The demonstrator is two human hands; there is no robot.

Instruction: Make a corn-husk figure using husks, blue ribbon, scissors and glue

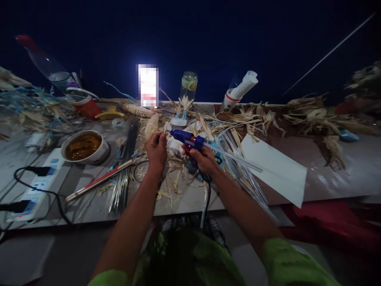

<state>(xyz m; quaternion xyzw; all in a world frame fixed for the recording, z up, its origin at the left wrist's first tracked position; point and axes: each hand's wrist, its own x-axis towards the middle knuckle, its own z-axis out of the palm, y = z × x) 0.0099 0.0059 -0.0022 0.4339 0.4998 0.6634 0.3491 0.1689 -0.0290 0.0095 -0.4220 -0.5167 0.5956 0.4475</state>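
My right hand is closed round the grip of a blue glue gun, whose nozzle points left toward my left hand. A clear glue stick sticks out of the gun's back to the right, and its black cord drops toward me. My left hand is pinched shut on a small pale piece of corn husk right at the nozzle tip. Dry corn husks lie scattered under both hands on the grey table.
A bowl of brown liquid sits left. A power strip with plugged cords lies at far left. Thin sticks, a corn cob, a white sheet, bottles and a bright screen stand behind.
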